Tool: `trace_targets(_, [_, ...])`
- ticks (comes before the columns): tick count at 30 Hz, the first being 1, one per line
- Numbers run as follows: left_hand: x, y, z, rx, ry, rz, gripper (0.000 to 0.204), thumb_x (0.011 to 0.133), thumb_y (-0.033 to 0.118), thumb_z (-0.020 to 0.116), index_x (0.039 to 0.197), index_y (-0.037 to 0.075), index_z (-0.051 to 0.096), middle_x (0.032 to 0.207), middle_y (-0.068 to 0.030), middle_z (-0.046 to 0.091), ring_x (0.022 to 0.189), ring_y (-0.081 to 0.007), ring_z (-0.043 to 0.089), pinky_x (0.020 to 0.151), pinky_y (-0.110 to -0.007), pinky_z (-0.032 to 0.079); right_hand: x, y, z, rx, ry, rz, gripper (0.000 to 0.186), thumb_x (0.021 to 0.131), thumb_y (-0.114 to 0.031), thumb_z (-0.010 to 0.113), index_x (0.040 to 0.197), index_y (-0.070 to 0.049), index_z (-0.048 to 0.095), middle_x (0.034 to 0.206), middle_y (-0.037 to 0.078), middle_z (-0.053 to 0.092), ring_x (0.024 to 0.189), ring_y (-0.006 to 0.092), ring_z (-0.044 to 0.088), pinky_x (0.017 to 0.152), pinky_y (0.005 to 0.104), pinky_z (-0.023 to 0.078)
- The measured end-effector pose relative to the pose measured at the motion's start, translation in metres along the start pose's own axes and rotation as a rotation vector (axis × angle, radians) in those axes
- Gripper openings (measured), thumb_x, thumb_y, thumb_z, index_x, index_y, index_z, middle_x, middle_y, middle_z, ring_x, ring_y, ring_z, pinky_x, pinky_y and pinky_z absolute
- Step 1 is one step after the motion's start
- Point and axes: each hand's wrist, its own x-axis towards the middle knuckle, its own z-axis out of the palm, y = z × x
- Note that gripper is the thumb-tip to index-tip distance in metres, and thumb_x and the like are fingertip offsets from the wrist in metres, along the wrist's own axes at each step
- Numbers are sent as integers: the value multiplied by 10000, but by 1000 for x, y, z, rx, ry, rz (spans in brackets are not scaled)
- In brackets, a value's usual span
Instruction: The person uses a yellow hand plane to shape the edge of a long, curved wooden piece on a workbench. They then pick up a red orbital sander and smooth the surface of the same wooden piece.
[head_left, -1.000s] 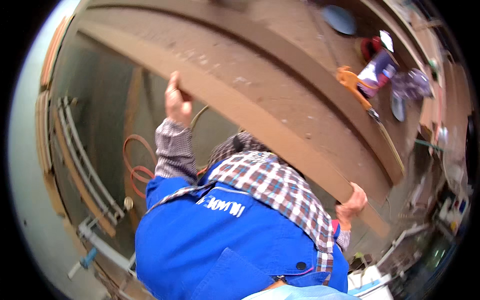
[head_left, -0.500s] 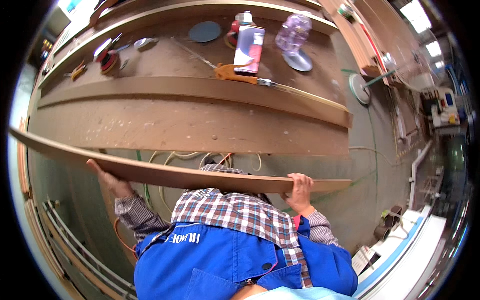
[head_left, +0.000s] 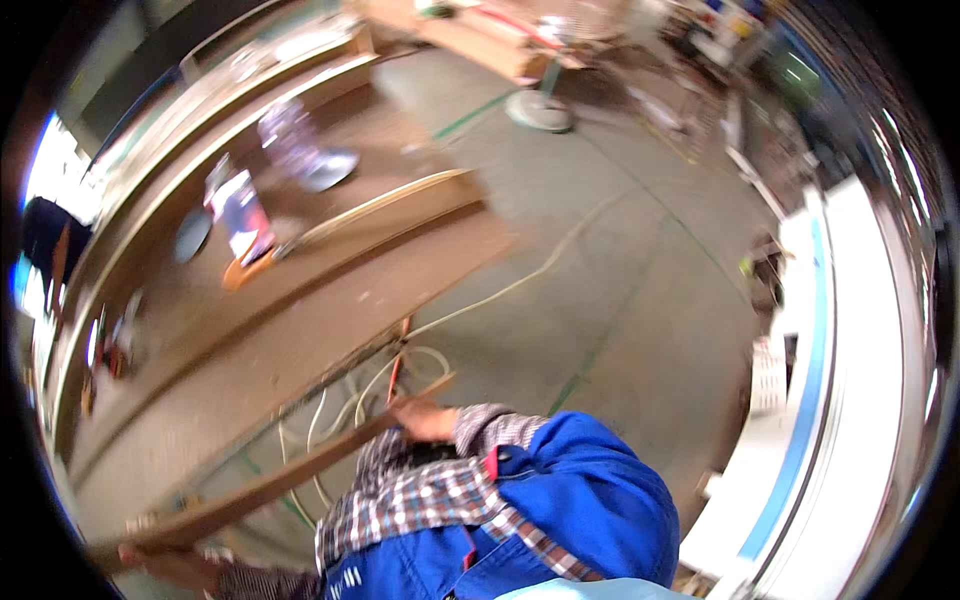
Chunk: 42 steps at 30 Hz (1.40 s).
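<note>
A: Item one, the board [head_left: 270, 485]: long, thin, brown, carried edge-up and slanting across the person's front, clear of the tabletop [head_left: 250, 350].

B: Held how?

A: Right hand [head_left: 422, 418] grips its upper end, fingers clenched over the edge. Left hand [head_left: 165, 565] is at the lower end near the picture's rim, fingers wrapped under it as far as the blur allows.

B: Progress?

A: By my reading, the board is lifted free and in carriage, nothing set down; placing it is left. Where it goes, I cannot tell.

B: On the tabletop?

A: A second long strip [head_left: 385, 205], pale-edged, lying flat along the far side. A carton [head_left: 243, 212], upright, white with red and blue panels, left of the strip's near end. A clear bottle [head_left: 290, 140], behind it. A round dark disc [head_left: 192, 233], flat, left of the carton. An orange tool [head_left: 240, 272], just below the carton. Small red and dark oddments [head_left: 115, 350] at the far left end, too blurred to name.

B: Floor?

A: Pale hose [head_left: 350, 400] coiled under the tabletop's edge, trailing off right. Green lines [head_left: 600, 340] painted on the concrete. A white panel with a blue stripe [head_left: 810, 400] along the right.
</note>
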Motion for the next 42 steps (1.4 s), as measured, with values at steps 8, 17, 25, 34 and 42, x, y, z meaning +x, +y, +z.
trace_targets(8, [-1,54,71,-212,-205,86,706,938,574,433,1147,-94,523,1077,-254,532,901,-319,546,727,-468,468,-18,25,-9,155,281,79,575,769,-213,684,1260,1,472,1214,207,516,1130,377,522,982,436,433])
trace_targets(17, [-58,76,104,-309,-857,310,335,749,184,746,974,-23,607,839,-50,622,731,-121,584,652,-272,500,-44,8,-101,402,544,170,501,802,-277,701,1189,4,553,1143,216,608,965,331,634,843,399,516])
trace_targets(25, [-106,99,90,-112,-1079,360,512,617,320,904,866,-4,595,777,-156,675,701,-188,674,627,-319,528,-57,-29,-224,862,798,-260,510,928,-366,610,1289,-21,507,1143,91,611,923,139,618,832,285,501])
trace_targets(34, [-124,64,56,304,-1261,670,555,662,510,815,743,59,501,594,-113,552,535,-263,602,511,-337,485,-121,6,-311,1299,1168,-392,869,909,-639,437,1459,10,263,1308,194,526,1141,241,543,952,382,452])
trace_targets(42, [-86,65,23,499,-1173,928,419,738,431,748,794,78,529,661,-61,582,627,-220,647,558,-346,521,-128,23,-263,1482,1153,-6,377,948,-426,563,1030,-64,627,823,15,631,751,146,572,740,286,454])
